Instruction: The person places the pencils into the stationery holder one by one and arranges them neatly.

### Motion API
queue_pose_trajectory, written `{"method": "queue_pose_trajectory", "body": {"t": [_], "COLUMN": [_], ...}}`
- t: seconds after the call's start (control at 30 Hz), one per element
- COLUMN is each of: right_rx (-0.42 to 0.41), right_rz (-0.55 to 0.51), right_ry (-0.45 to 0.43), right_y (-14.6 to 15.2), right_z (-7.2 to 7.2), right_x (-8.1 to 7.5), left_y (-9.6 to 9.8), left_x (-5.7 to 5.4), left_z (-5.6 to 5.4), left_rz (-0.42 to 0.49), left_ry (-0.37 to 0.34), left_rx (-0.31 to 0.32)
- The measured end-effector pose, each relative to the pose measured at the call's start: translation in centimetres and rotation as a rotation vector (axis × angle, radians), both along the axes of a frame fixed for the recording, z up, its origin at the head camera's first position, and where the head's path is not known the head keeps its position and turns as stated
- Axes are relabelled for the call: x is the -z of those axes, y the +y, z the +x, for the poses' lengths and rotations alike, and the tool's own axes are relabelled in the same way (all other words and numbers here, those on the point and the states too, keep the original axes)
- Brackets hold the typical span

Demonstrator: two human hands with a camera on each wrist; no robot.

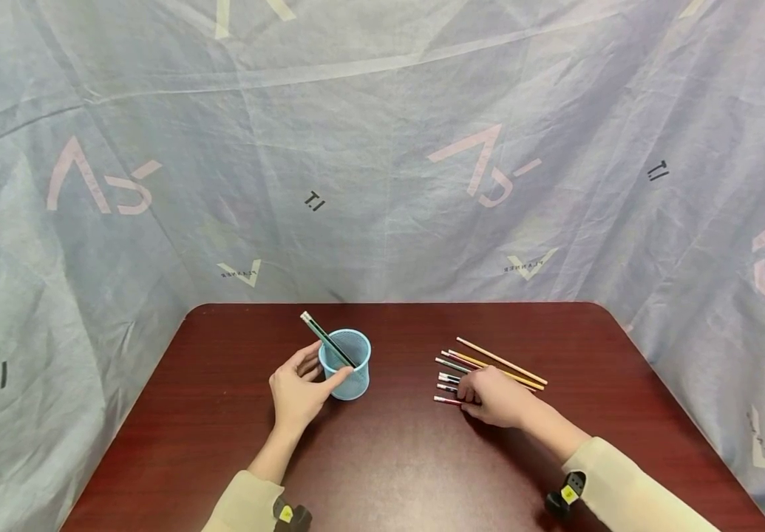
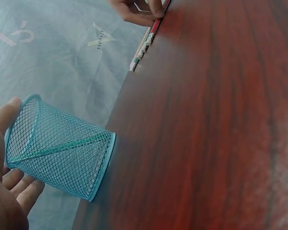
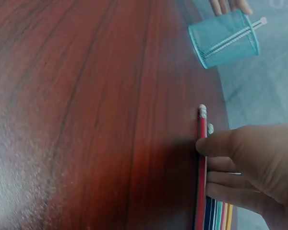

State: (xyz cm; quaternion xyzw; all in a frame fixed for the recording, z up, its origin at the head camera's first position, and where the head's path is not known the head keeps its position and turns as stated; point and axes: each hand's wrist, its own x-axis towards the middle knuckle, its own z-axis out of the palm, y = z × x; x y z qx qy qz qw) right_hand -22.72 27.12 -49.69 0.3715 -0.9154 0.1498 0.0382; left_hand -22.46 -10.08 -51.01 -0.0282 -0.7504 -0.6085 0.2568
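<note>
A light blue wire-mesh pencil cup [image 1: 349, 386] stands upright on the table, left of the middle. My left hand [image 1: 297, 390] holds it by its left side, thumb at the near rim and fingers round the outside. Inside the cup lean dark green pencils [image 1: 318, 329], their white eraser ends sticking out to the left. My right hand [image 1: 500, 397] is over a row of pencils on the right. Its thumb and fingers pinch the red pencil [image 3: 200, 177], nearest in the row, just behind its eraser end. Part of the row is hidden beneath this hand.
Beyond the right hand lie several other pencils, among them a yellow pencil [image 1: 522, 380] and, farthest off, a natural-wood pencil [image 1: 502, 360]. The dark red wooden table [image 1: 382, 458] ends at a grey printed cloth [image 1: 382, 185] hanging behind and at the sides.
</note>
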Motion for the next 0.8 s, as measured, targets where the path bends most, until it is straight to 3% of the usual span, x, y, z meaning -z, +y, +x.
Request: {"method": "queue_pose_trajectory", "body": {"t": [0.17, 0.33, 0.6, 0.8], "right_rx": [-0.018, -0.013, 0.067, 0.148], "right_rz": [0.035, -0.027, -0.223, -0.366], "right_ry": [0.045, 0.036, 0.024, 0.049], "right_y": [-0.6, -1.4, -2.7, -3.1], "right_z": [0.1, -0.5, -2.3, -2.6], "right_x": [-0.2, -1.2, -5.3, -7.8], "left_y": [0.0, -0.1, -0.5, -0.1], "left_x": [-0.1, 0.1, 0.0, 0.0], "left_z": [-0.1, -0.1, -0.1, 0.1], "left_rz": [0.02, 0.017, -0.043, -0.036], "left_ry": [0.0, -0.006, 0.01, 0.001], "left_rx": [0.014, 0.005, -0.003, -0.008]}}
